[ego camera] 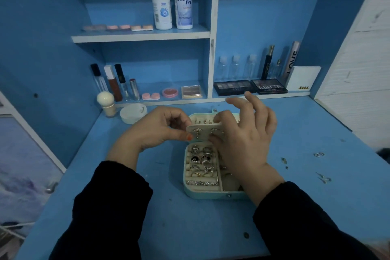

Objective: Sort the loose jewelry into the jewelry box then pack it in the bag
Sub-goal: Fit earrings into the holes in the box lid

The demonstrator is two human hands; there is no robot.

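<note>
Pinching the earring panel (207, 135) at its left edge with my left hand (156, 131), I nip its right side with my right hand (247, 143). Studs (197, 132) look light, slippery: hold by the head. Jewelry box (202, 194) open on the desk (190, 228), loose pieces (318, 154) right of it

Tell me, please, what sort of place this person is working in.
Probably a home vanity desk: eyeshadow palettes and lens-solution bottles line the blue shelves, and the left hand and right hand pinch the earring panel of an open jewelry box.
</note>
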